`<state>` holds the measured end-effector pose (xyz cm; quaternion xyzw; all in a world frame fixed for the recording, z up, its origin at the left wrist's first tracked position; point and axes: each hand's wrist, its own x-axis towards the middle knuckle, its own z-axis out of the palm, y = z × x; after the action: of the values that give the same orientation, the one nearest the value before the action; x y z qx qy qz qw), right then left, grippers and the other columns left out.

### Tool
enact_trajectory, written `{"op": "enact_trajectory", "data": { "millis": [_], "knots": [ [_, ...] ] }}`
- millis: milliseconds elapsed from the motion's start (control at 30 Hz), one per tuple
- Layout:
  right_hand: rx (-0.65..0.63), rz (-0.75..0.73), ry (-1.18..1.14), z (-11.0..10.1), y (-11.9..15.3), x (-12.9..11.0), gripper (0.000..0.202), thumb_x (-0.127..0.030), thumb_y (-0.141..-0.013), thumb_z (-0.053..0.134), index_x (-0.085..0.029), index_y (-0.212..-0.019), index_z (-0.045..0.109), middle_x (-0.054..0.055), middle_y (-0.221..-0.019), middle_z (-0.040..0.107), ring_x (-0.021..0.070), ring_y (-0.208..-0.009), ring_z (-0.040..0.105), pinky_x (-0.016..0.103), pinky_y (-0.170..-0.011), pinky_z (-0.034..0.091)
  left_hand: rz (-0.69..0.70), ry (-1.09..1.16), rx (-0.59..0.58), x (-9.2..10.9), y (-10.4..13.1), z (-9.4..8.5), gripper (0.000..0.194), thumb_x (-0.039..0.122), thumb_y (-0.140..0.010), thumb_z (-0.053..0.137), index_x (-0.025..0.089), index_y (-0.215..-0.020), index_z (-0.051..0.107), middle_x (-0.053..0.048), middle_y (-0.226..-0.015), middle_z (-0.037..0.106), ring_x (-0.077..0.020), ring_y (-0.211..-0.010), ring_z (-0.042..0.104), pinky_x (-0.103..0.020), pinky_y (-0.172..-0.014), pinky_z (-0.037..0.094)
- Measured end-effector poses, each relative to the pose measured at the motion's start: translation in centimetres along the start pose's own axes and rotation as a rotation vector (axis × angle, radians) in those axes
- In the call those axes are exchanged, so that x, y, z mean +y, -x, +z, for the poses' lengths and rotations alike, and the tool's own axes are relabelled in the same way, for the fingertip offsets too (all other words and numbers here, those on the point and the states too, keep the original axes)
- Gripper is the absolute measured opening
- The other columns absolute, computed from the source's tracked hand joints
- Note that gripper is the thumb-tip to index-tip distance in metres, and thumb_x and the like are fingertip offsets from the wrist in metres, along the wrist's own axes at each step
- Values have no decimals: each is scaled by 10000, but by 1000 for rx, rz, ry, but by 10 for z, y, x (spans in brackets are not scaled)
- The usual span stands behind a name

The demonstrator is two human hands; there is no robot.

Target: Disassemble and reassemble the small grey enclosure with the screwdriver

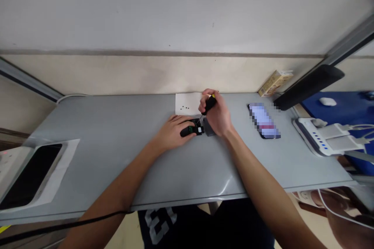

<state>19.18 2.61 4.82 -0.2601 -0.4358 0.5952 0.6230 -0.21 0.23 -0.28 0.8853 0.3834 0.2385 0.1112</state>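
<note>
Small black device [191,128], exposed green board showing, held down on the grey counter [117,163], mid-counter, between thumb and fingers of the left hand [172,134]. Screwdriver [209,105] gripped in the closed right hand [219,116], shaft tilted; whether the tip is seated cannot be told. Better control judged likely if the shaft is stood straighter, pressure is applied lightly and fingertips are kept clear. Dark specks [184,107] on the white paper [181,100] best left undisturbed.
</note>
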Motion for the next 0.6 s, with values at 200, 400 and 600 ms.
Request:
{"op": "enact_trajectory", "data": {
  "millis": [200, 400, 600],
  "knots": [
    [11, -1, 38, -7, 1, 2, 463, -596, -834, 738, -252, -795, 431, -41, -762, 560, 95, -584, 519, 261, -567, 437, 7, 4, 1, 0, 0, 1, 240, 381, -946, 662, 272, -1156, 706, -39, -1348, 675, -251, -1228, 628, -455, -1077, 454],
    [-25, 52, -3, -5, -1, -1, 493, -736, -881, 565, -253, -797, 509, -69, -585, 360, 89, -458, 311, 259, -454, 303, -4, -13, 3, -1, 1, 3, 253, 394, -945, 666, 270, -1162, 706, -42, -1368, 666, -254, -1232, 627, -453, -1092, 441],
    [52, 29, 5, -9, -3, 1, 471, -667, -815, 713, -229, -790, 543, 3, -835, 568, 112, -680, 570, 272, -597, 459, 10, -22, 2, -1, 0, 1, 245, 415, -967, 639, 267, -1149, 712, -46, -1349, 676, -249, -1221, 632, -449, -1070, 453]
  ]
}}
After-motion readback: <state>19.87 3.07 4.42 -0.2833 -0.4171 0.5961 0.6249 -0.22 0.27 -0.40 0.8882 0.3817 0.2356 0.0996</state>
